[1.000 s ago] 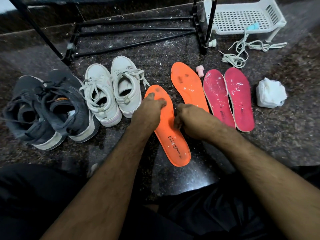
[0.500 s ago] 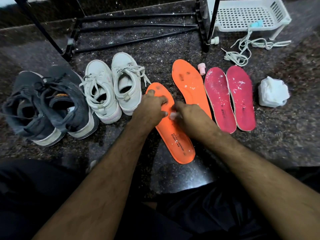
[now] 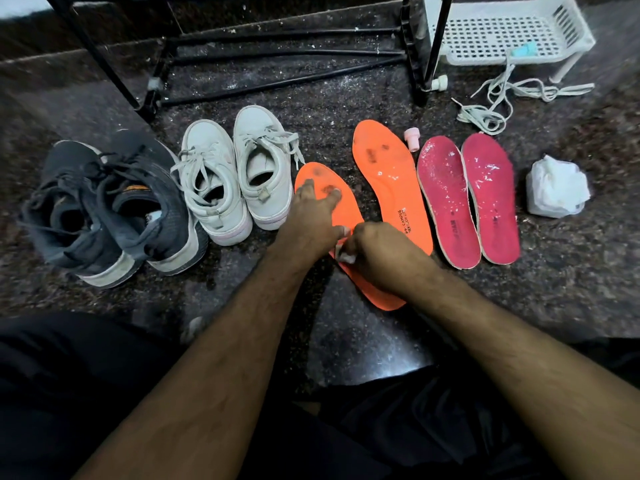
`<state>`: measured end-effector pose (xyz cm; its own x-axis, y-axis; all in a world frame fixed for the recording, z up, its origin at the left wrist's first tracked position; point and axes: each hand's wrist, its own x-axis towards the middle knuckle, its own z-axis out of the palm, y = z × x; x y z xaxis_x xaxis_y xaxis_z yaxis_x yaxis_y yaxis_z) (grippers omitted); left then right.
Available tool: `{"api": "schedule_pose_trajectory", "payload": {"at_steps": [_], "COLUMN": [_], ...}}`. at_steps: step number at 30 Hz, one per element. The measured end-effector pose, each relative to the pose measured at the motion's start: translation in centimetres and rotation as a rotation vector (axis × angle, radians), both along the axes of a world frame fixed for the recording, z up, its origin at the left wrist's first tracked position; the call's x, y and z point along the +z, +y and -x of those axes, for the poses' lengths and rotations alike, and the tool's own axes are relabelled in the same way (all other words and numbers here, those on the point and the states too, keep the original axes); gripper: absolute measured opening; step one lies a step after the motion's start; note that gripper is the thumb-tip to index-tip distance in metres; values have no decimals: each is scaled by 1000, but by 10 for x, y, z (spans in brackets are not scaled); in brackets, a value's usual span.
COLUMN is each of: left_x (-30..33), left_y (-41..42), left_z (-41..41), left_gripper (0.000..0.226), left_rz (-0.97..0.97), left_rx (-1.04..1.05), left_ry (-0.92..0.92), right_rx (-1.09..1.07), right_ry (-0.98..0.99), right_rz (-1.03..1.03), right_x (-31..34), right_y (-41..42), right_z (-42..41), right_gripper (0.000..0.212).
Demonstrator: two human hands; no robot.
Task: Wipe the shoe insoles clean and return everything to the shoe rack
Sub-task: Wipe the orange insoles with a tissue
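Speckled floor [image 3: 571, 289]: shoes [image 3: 214, 181], insoles [image 3: 391, 181], laces [image 3: 498, 98], probably tissue wad [image 3: 556, 187].

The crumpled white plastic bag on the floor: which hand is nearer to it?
Right. The right hand wipes the near orange insole, left of the crumpled white plastic bag. The left hand lies farther left.
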<state>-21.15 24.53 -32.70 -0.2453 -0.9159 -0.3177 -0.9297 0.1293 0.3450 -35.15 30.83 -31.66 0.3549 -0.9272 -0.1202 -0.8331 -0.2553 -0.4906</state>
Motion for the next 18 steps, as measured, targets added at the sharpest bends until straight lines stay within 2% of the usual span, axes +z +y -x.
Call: {"api": "schedule_pose_trajectory", "payload": {"at_steps": [3, 7, 11, 15, 16, 18], "left_x": [-1, -4, -5, -6, -7, -8], "left_y": [0, -2, -3, -3, -4, -3], "left_z": [1, 0, 0, 2, 2, 3], "left_gripper": [79, 77, 72, 68, 68, 66], "left_rz": [-14, -7, 58, 63, 64, 65], "left_rx": [4, -3, -20, -30, -33, -35], "left_ry": [10, 29, 7, -20, -17, -16], "right_rx": [113, -172, -16, -158, -98, 79], "right_ry": [-11, -62, 66, -12, -29, 5], "right_rz": [-140, 79, -105, 63, 61, -87], "right_x": [9, 12, 7, 9, 9, 5], "right_y": [3, -9, -14, -15, -15, -15], "right_z": [0, 22, 23, 30, 28, 23], "right_gripper": [14, 15, 13, 11, 11, 9]}}
